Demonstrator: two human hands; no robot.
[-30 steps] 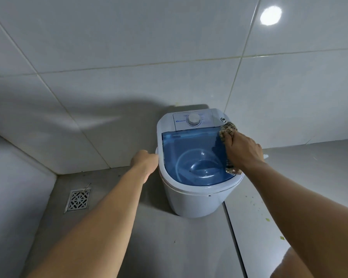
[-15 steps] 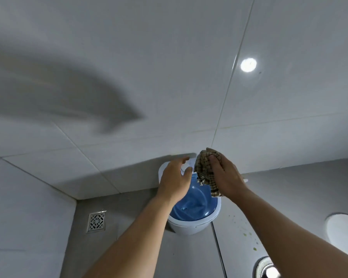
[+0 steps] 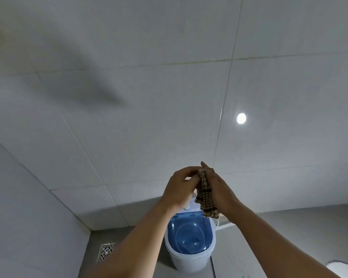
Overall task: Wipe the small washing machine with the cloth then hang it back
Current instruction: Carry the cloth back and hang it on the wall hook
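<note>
The small white washing machine [image 3: 191, 259] with a blue see-through lid [image 3: 189, 235] stands on the floor against the tiled wall, low in the view. Above it, both my hands are raised with a brown checked cloth [image 3: 206, 195] between them. My right hand [image 3: 222, 192] holds the cloth against its palm, and my left hand [image 3: 180, 189] pinches the cloth's top edge. The cloth hangs down in a crumpled strip, covering part of the machine's control panel. No hook or rail for the cloth is in view.
A metal floor drain [image 3: 105, 251] lies at the lower left near the corner. White tiled walls [image 3: 169, 97] fill most of the view, with a lamp's reflection [image 3: 241, 118]. A white rounded object [image 3: 344, 269] shows at the bottom right edge.
My right hand lifted the cloth off the machine's lid. My left hand left the machine's side and came up to the cloth. The view tilted up, so the machine now sits lower and smaller.
</note>
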